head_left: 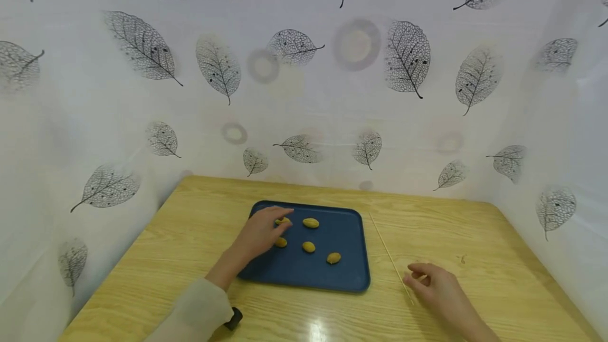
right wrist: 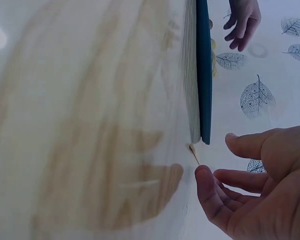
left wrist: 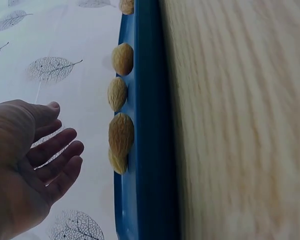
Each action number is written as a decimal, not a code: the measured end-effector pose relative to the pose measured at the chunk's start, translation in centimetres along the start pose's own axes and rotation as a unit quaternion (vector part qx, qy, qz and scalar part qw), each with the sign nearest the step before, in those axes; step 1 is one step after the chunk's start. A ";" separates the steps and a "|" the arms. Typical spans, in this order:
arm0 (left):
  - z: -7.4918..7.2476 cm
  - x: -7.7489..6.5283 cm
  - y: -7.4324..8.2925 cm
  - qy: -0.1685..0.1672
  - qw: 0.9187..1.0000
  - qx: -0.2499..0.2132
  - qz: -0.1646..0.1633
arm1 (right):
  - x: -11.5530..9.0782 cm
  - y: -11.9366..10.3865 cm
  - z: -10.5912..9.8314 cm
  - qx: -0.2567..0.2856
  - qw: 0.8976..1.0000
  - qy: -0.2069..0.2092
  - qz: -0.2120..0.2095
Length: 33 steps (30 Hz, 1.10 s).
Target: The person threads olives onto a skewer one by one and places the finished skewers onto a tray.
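Note:
On a dark blue tray (head_left: 290, 268) lie several wrinkled, yellow-brown oval pieces (head_left: 311, 222), like nuts in their shells or dried fruit; I cannot tell which. My left hand (head_left: 260, 232) hovers over the tray's left side, partly covering pieces there in the head view. Its fingers are extended, thumb apart, with nothing held; in the left wrist view that hand (left wrist: 35, 155) is apart from the pieces (left wrist: 121, 134). To the right of the tray lies a thin pale stick (head_left: 386, 248). My right hand (head_left: 439, 289) is beside its near end, fingers loosely bent and thumb apart, gripping nothing.
The light wooden table (head_left: 190, 226) bears the tray near its middle. A small dark mark or scrap (head_left: 462, 259) is on the table at right. White leaf-patterned sheets (head_left: 304, 110) hang behind and at both sides. A black object (head_left: 233, 319) is by the left sleeve.

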<state>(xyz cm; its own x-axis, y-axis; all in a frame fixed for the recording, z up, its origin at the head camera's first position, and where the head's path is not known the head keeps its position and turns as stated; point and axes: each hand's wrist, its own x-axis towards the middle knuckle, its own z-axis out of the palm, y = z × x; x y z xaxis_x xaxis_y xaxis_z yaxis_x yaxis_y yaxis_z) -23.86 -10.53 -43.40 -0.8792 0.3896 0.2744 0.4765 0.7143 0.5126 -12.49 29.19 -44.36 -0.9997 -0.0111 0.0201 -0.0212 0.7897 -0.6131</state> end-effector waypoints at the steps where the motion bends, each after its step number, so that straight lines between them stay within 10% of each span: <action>1: 0.1 0.2 0.1 -0.001 1.000 -0.003 0.000 | 0.0 -0.1 0.0 -0.001 1.000 -0.001 0.001; 33: 4.2 5.1 0.4 -0.084 0.995 0.045 -0.037 | 0.4 -0.3 1.3 0.001 0.999 -0.019 0.048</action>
<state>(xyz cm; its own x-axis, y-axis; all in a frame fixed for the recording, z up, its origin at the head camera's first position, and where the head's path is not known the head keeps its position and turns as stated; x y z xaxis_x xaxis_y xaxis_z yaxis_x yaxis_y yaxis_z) -28.16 -5.80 -45.19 -0.9023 0.4204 0.0950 0.4156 0.7904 0.4501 -12.88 28.13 -45.18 -0.9967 0.0416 -0.0697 0.0757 0.7865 -0.6130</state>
